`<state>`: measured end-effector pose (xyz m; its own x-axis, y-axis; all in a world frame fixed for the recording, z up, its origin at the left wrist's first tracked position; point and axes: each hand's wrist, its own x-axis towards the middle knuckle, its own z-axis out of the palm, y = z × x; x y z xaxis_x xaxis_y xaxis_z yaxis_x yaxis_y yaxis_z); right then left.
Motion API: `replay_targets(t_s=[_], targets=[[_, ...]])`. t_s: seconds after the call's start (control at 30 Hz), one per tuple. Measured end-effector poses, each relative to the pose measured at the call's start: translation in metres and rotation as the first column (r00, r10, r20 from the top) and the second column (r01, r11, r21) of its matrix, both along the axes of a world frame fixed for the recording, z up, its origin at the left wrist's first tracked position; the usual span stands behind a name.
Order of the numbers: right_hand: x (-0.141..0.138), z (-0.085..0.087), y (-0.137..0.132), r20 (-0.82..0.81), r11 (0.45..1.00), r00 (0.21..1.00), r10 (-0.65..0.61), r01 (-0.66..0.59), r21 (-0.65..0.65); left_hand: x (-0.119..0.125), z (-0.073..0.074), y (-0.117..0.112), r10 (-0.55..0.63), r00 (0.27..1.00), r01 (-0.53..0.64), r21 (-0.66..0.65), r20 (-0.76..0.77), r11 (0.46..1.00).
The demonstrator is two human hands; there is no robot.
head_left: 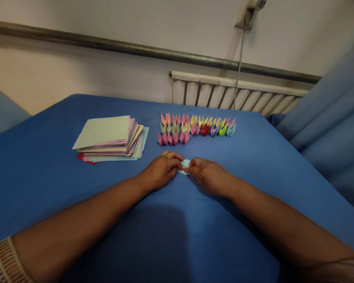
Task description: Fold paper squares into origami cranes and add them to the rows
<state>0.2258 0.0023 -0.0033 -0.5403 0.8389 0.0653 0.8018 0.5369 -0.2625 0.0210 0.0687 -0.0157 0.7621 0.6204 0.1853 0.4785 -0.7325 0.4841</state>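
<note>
A small folded piece of pale blue paper [185, 163] lies between my two hands at the middle of the blue table. My left hand [162, 169] pinches its left side, fingers curled, with a ring showing on one finger. On the opposite side, my right hand [209, 173] is closed on the paper's right edge. The fingers cover much of the paper, so its exact folds are hidden. Just beyond it stand rows of small origami cranes [173, 138] in pink, red, yellow, green, purple and blue.
A thick stack of coloured paper sheets [106, 131] sits on the left of the blue table [129, 243]. Behind the table are a white radiator [212, 83] and a metal pipe [129, 48] along the wall. A blue curtain [327, 118] hangs at the right.
</note>
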Motion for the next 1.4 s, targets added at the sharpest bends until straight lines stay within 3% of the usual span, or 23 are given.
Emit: replay_targets(t_s=[0.23,0.5,0.73,0.83,0.93,1.27,1.4], targets=[[0.019,0.010,0.006,-0.194,0.983,0.975,0.113,-0.138,-0.122,-0.004,0.009,0.005,0.050,0.999,-0.051,-0.066,-0.012,0.997],[0.025,0.004,0.011,-0.145,0.976,0.967,0.208,-0.216,-0.040,-0.011,0.020,0.014,0.056,0.997,-0.060,-0.087,-0.045,0.994],[0.022,-0.005,0.013,-0.085,0.980,0.978,0.189,-0.183,0.076,-0.002,0.005,0.016,0.095,0.995,-0.095,0.094,0.004,0.991],[0.020,-0.005,0.013,-0.059,0.976,0.980,0.188,-0.180,0.123,0.003,-0.003,0.018,0.049,0.997,-0.041,0.136,-0.054,0.990],[0.018,-0.004,0.013,-0.051,0.973,0.981,0.187,-0.177,0.148,0.005,-0.008,0.019,0.015,0.997,-0.004,0.138,-0.082,0.990],[0.017,-0.001,0.012,-0.063,0.958,0.970,0.235,-0.220,0.185,0.003,-0.007,0.017,-0.005,0.999,0.000,0.090,0.051,0.996],[0.017,-0.001,0.012,-0.042,0.947,0.965,0.258,-0.245,0.206,0.004,-0.009,0.018,-0.022,1.000,0.020,0.101,0.014,0.995]])
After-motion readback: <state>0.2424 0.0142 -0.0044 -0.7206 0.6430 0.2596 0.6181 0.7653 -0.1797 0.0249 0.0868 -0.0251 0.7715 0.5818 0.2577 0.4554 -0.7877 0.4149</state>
